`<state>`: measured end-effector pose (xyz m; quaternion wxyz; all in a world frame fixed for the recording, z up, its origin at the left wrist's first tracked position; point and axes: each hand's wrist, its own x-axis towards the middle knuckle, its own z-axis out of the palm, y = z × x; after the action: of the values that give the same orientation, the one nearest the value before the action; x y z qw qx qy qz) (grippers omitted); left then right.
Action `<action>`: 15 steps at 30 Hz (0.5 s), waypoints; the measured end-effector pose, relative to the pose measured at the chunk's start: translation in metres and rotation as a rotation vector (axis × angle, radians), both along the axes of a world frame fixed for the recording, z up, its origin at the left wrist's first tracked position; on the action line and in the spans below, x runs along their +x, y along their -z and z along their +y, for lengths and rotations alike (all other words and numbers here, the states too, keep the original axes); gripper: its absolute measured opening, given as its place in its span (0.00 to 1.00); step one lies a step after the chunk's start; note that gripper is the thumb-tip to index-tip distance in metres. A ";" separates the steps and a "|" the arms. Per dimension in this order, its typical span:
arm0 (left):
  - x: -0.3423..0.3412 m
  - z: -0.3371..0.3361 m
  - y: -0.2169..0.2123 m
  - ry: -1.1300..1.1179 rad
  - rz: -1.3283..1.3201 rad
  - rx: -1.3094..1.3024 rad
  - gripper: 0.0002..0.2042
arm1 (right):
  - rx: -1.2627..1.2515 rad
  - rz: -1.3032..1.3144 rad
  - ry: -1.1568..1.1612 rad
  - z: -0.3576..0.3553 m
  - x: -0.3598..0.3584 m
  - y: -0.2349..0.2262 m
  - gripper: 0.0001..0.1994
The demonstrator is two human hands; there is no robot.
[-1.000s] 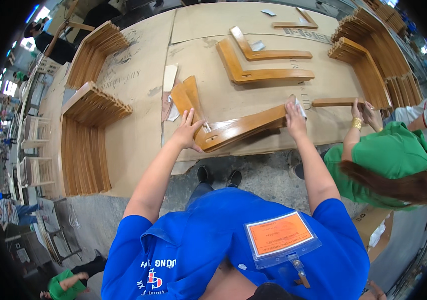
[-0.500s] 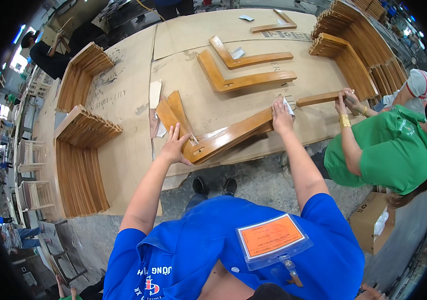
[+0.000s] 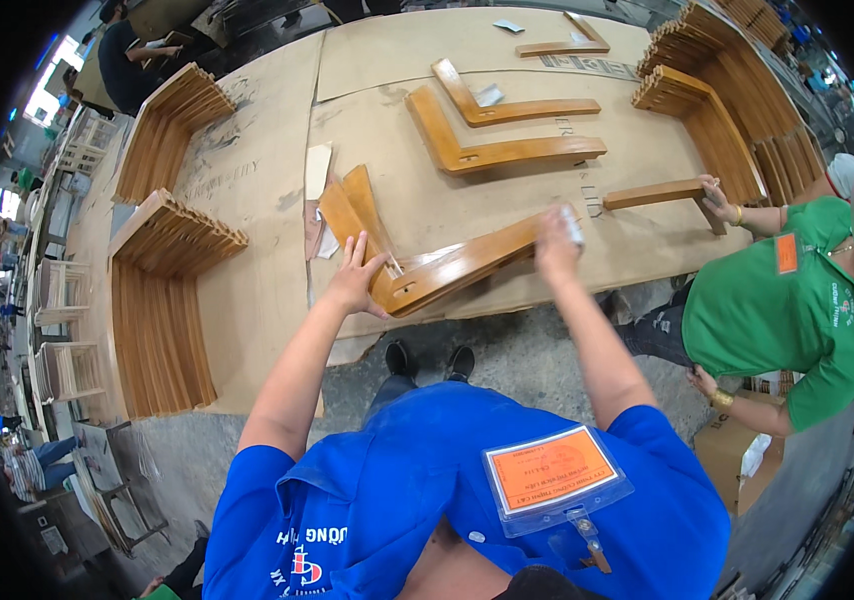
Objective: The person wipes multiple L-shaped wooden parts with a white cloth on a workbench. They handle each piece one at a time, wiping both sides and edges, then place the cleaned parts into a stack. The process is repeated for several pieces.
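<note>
A glossy brown L-shaped wooden piece lies at the near edge of the table, its corner toward me. Another L-shaped piece shows partly beneath it. My left hand is closed around the corner, fingers on top and thumb at the near side. At the far end of the long leg, my right hand is smeared by motion. It presses a small pale sheet, which looks like sandpaper, against the wood. The underside of the piece is hidden.
More L-shaped pieces lie beyond, with a pale sheet beside them. Stacks of them stand left and right on the cardboard-covered table. At right, a co-worker in green holds one piece.
My right hand has shifted slightly at the end of the piece; my left hand keeps its place. The co-worker has turned their piece and lowered one hand from it.
</note>
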<state>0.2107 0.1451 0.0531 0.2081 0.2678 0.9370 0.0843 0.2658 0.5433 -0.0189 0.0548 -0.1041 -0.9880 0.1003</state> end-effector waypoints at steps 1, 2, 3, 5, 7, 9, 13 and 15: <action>0.000 0.000 0.000 -0.001 -0.007 0.002 0.57 | -0.051 0.190 -0.110 -0.038 0.010 0.001 0.23; 0.000 0.000 -0.001 -0.004 -0.008 0.004 0.57 | -0.881 0.133 -0.053 -0.072 0.024 0.003 0.23; 0.000 0.001 -0.001 -0.006 -0.013 0.002 0.57 | -1.668 0.061 0.244 -0.107 0.036 0.006 0.24; 0.001 0.001 -0.003 -0.003 -0.024 -0.010 0.58 | 0.049 -0.001 -0.536 -0.120 0.049 0.008 0.22; 0.000 0.002 -0.005 0.003 -0.022 -0.022 0.58 | -0.720 0.048 -0.251 -0.086 0.046 0.009 0.21; 0.000 0.003 -0.006 -0.001 -0.026 -0.032 0.58 | -0.118 0.189 -0.204 -0.013 0.025 0.009 0.21; 0.000 0.005 -0.008 -0.003 -0.031 -0.052 0.58 | -0.106 0.207 0.013 0.058 0.000 0.018 0.22; 0.001 0.005 -0.009 -0.004 -0.026 -0.065 0.58 | -0.526 0.298 0.007 0.032 0.006 0.026 0.23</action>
<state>0.2114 0.1504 0.0619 0.2285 0.2577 0.9371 0.0577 0.2718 0.5750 -0.0450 0.1706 -0.1023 -0.9088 0.3666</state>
